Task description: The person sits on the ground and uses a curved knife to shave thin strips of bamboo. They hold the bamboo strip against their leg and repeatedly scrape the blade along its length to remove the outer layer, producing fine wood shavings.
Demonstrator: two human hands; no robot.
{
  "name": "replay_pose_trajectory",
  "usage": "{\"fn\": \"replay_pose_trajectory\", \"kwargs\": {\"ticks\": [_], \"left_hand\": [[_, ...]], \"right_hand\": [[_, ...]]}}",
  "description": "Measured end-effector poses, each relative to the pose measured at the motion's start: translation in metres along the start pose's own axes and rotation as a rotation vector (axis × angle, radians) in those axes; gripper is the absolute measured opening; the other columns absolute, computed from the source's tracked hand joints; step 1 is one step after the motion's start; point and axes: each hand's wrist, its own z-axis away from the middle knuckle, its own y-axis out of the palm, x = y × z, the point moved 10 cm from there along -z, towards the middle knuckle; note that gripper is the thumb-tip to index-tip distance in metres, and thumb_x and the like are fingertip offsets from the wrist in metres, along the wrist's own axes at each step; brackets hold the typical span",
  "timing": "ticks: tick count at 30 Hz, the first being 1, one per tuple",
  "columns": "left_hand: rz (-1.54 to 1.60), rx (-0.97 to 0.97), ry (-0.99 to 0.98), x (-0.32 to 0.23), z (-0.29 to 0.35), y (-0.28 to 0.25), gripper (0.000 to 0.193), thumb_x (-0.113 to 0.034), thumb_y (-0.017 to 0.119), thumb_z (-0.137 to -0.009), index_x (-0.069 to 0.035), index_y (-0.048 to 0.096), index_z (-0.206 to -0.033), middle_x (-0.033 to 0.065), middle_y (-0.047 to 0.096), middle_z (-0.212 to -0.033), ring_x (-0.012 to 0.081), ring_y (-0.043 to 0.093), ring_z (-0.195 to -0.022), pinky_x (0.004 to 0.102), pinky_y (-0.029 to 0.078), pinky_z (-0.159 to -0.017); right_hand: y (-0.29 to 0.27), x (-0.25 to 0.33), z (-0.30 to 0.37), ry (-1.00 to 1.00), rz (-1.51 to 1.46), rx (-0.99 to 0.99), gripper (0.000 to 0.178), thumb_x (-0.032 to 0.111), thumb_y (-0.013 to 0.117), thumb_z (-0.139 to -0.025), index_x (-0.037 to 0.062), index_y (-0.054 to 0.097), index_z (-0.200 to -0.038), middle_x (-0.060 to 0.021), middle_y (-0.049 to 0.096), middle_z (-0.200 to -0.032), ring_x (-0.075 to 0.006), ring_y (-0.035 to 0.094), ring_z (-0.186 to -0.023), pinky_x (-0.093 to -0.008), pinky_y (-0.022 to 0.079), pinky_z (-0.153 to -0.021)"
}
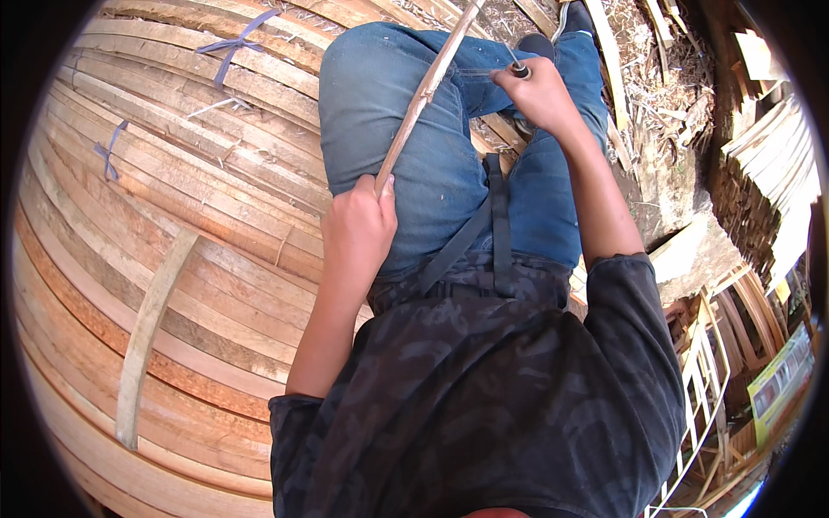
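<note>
My left hand (357, 224) is closed round the lower end of a long, thin wooden stick (425, 97). The stick slants up and to the right across my left thigh, past the top edge of the view. Its surface is rough, with a ragged, splintered spot about halfway along. In my right hand (546, 97), above the other leg, is a small tool with a dark handle and a thin metal shaft or blade (521, 71). My fingers cover most of its handle, so its exact kind cannot be made out. The tool is apart from the stick.
Long sawn boards (216, 207) lie stacked at the left, some tied with purple strips (239, 43). A short loose slat (154, 337) lies across them. Wood shavings (652, 86) litter the ground at the upper right. Stacked thin wood (773, 164) and a white rack (704, 380) stand at the right.
</note>
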Motion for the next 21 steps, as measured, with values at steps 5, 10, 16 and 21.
{"fn": "replay_pose_trajectory", "kwargs": {"ticks": [5, 10, 16, 21], "left_hand": [[-0.012, -0.027, 0.03, -0.005, 0.0, -0.002, 0.037, -0.028, 0.054, -0.098, 0.002, 0.062, -0.078, 0.0271, 0.061, -0.065, 0.0464, 0.063, -0.065, 0.0524, 0.05, -0.06], [-0.015, -0.049, 0.05, -0.005, 0.0, -0.003, 0.038, -0.028, 0.053, -0.099, 0.002, 0.062, -0.076, 0.0275, 0.061, -0.064, 0.0462, 0.063, -0.065, 0.0522, 0.05, -0.06], [-0.025, -0.061, 0.052, -0.006, 0.002, -0.002, 0.039, -0.028, 0.053, -0.099, 0.003, 0.062, -0.076, 0.0277, 0.061, -0.065, 0.0471, 0.063, -0.065, 0.0524, 0.049, -0.06], [-0.02, -0.044, 0.03, -0.01, -0.002, 0.0, 0.04, -0.028, 0.053, -0.099, 0.003, 0.062, -0.076, 0.0282, 0.061, -0.065, 0.0474, 0.063, -0.065, 0.0524, 0.049, -0.06]], "right_hand": [[0.005, 0.039, 0.033, -0.068, 0.232, -0.134, 0.028, 0.025, 0.065, -0.077, -0.0017, 0.072, -0.078, -0.0272, 0.066, -0.076, -0.0447, 0.066, -0.079, -0.0458, 0.056, -0.075], [-0.011, 0.053, 0.036, -0.113, 0.451, -0.182, 0.027, 0.027, 0.068, -0.08, 0.0009, 0.074, -0.082, -0.0229, 0.068, -0.074, -0.0401, 0.068, -0.077, -0.0459, 0.056, -0.074], [-0.014, 0.048, 0.033, -0.103, 0.533, -0.189, 0.026, 0.027, 0.068, -0.077, 0.0026, 0.075, -0.085, -0.0229, 0.069, -0.079, -0.0398, 0.068, -0.078, -0.0464, 0.056, -0.074], [-0.022, 0.039, 0.009, -0.136, 0.54, -0.332, 0.023, 0.022, 0.067, -0.069, 0.002, 0.073, -0.078, -0.023, 0.069, -0.077, -0.0398, 0.07, -0.075, -0.0463, 0.058, -0.07]]}}
